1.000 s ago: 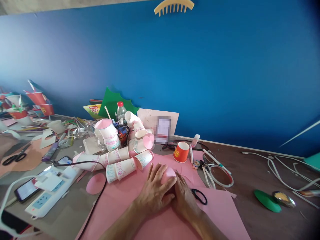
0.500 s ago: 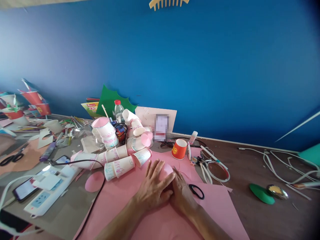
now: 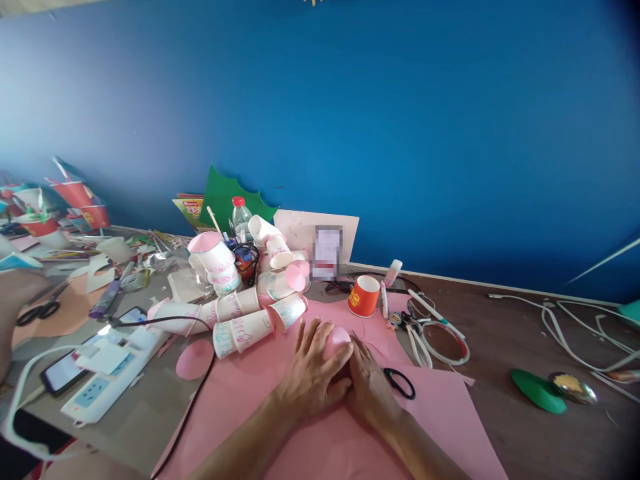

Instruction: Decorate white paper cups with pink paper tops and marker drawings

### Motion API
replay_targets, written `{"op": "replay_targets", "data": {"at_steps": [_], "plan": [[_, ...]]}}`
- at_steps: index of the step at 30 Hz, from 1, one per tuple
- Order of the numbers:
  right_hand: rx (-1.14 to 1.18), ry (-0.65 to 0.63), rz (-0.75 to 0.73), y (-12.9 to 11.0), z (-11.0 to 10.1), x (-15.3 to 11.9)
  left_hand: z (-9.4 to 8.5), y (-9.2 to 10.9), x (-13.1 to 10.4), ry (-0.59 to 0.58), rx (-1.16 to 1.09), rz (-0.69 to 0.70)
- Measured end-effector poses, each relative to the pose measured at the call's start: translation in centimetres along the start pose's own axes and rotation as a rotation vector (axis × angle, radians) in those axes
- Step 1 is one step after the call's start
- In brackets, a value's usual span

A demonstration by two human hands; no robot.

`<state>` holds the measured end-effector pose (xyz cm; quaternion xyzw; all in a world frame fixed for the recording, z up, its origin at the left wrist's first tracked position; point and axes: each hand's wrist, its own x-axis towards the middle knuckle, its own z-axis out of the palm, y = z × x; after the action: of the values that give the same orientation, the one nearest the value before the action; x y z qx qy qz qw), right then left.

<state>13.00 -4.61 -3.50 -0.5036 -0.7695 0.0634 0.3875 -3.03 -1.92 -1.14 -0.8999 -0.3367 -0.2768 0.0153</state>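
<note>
Here, pink paper circle (image 3: 337, 337) pressed between both hands, left hand (image 3: 311, 375), right hand (image 3: 367, 381), gripping it.

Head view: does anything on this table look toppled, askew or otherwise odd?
Yes. The white paper cups behind the hands lie tipped on their sides in a loose heap, and the orange cup leans. Both hands, left hand and right hand, press a pink disc on the pink paper sheet.
</note>
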Motion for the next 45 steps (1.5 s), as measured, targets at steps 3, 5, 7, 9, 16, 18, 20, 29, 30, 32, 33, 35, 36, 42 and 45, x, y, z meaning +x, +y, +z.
{"op": "replay_targets", "data": {"at_steps": [3,5,7,9,16,18,20,29,30,32,33,35,36,42,45], "plan": [[-0.025,0.004,-0.012,0.4,0.4,-0.3,0.2,-0.1,-0.1,0.003,0.003,0.006],[-0.041,0.009,-0.015,0.7,0.6,-0.5,0.3,-0.2,-0.1,-0.006,0.001,0.003],[-0.052,0.017,-0.008,0.7,0.7,-0.6,0.2,-0.2,-0.1,-0.006,-0.012,0.006],[-0.035,0.003,0.006,0.4,0.4,-0.4,0.2,-0.2,-0.1,0.047,-0.042,0.034],[0.011,0.032,0.028,-0.8,-0.6,0.1,1.3,-0.1,-0.8,0.16,-0.305,-0.181],[-0.013,0.086,-0.041,-0.5,-0.4,-0.1,1.4,-0.1,-1.0,0.091,-0.445,-0.293],[-0.035,0.107,-0.074,-0.1,0.0,-0.3,1.1,-0.2,-0.9,0.055,-0.56,-0.382],[-0.081,0.11,-0.059,0.6,0.3,-0.5,-0.1,-0.5,-0.2,-0.024,-0.811,-0.464],[-0.079,0.112,-0.049,0.7,0.4,-0.5,-0.1,-0.6,-0.1,-0.018,-0.815,-0.451],[-0.072,0.125,-0.013,0.7,0.5,-0.5,-0.4,-0.7,-0.1,0.03,-0.823,-0.44],[-0.069,0.137,0.009,0.7,0.6,-0.5,-0.7,-0.9,-0.1,0.061,-0.828,-0.446],[-0.067,0.153,0.046,0.6,0.7,-0.5,-1.6,-1.1,-0.1,0.105,-0.833,-0.463],[-0.067,0.154,0.058,0.5,0.6,-0.5,-2.1,-1.3,-0.2,0.117,-0.823,-0.459],[-0.036,0.13,0.05,0.0,0.1,-0.1,-4.8,-3.6,-0.6,0.121,-0.288,-0.392],[-0.05,0.158,0.042,0.1,0.1,0.0,-5.3,-4.9,-0.2,0.035,0.058,-0.4]]}}
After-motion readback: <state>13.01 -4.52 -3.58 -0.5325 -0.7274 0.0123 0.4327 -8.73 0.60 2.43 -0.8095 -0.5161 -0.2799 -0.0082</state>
